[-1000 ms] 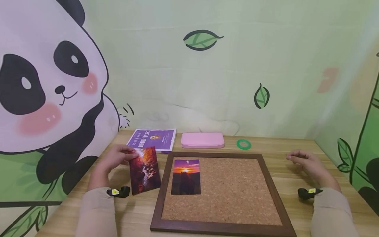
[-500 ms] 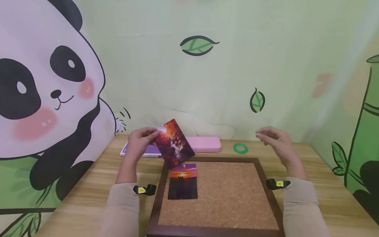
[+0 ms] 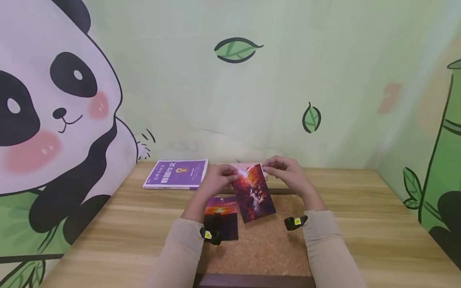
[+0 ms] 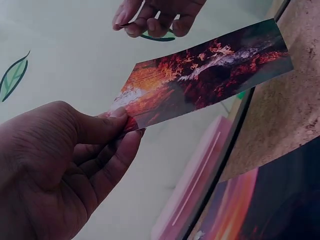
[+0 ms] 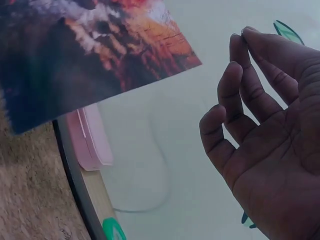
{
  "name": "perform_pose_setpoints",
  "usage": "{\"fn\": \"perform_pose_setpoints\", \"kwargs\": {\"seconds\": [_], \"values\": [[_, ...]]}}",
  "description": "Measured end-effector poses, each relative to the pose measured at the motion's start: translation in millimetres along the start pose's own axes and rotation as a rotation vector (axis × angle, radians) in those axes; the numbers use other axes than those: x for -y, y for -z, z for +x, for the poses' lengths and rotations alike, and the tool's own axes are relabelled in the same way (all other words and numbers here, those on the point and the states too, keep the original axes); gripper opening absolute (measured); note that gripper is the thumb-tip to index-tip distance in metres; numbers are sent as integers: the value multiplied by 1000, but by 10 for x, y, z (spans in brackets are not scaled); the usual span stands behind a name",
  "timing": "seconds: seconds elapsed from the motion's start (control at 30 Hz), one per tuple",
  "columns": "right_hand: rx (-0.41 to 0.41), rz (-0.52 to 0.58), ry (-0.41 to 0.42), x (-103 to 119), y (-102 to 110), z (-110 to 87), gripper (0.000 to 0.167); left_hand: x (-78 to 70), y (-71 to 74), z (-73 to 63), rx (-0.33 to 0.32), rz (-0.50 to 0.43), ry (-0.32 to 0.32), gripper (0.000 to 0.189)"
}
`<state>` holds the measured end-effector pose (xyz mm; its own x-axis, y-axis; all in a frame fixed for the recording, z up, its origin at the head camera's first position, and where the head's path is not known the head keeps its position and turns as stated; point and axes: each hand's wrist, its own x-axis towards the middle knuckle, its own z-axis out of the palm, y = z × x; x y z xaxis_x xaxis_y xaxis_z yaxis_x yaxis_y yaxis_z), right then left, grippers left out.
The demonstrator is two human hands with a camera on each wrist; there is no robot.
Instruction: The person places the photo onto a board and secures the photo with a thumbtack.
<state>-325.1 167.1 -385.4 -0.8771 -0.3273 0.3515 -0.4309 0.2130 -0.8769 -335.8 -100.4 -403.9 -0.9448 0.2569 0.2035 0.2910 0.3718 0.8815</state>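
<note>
In the head view my left hand (image 3: 219,176) pinches a glossy photo (image 3: 253,194) by its upper left corner. It shows a red and orange scene with a pale stream, and hangs tilted above the corkboard (image 3: 266,256). The left wrist view has the thumb (image 4: 102,127) on the photo's face. Close by the photo's upper right corner is my right hand (image 3: 288,172). Its thumb and index fingertips meet in the right wrist view, with a tiny pale spot between them; what they hold is too small to tell. A sunset photo (image 3: 230,224) lies on the cork, partly behind my left wrist.
A purple book (image 3: 176,174) lies at the back left of the wooden table (image 3: 378,224). Behind the photo and hands is a pink case (image 3: 235,165). The right wrist view catches a green tape roll (image 5: 114,229) beyond the dark frame (image 5: 75,185).
My left hand has carried the red photo up and rightward from beside the board to over the cork. My right hand has come leftward from the table's right side to the photo's upper right corner.
</note>
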Motion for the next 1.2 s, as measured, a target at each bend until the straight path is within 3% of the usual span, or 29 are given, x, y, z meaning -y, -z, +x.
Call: {"fn": "perform_pose_setpoints", "kwargs": {"seconds": [0.17, 0.27, 0.47, 0.67, 0.9, 1.2], "values": [[33, -9, -24, 62, -59, 12, 23, 28, -90, 19, 70, 15, 14, 14], [71, -4, -69, 26, -140, 29, 25, 66, -182, 23, 98, 87, -4, 15], [151, -15, -158, -285, -243, 40, 24, 216, -339, 24, 171, 254, -8, 18], [194, -147, -187, -477, -275, 38, 18, 259, -402, 2, 241, 278, 8, 19], [223, -202, -212, -528, -291, 64, 12, 277, -411, 18, 252, 323, -16, 15], [291, -334, -176, -596, -326, 27, 6, 343, -430, -3, 236, 498, -85, 15]]}}
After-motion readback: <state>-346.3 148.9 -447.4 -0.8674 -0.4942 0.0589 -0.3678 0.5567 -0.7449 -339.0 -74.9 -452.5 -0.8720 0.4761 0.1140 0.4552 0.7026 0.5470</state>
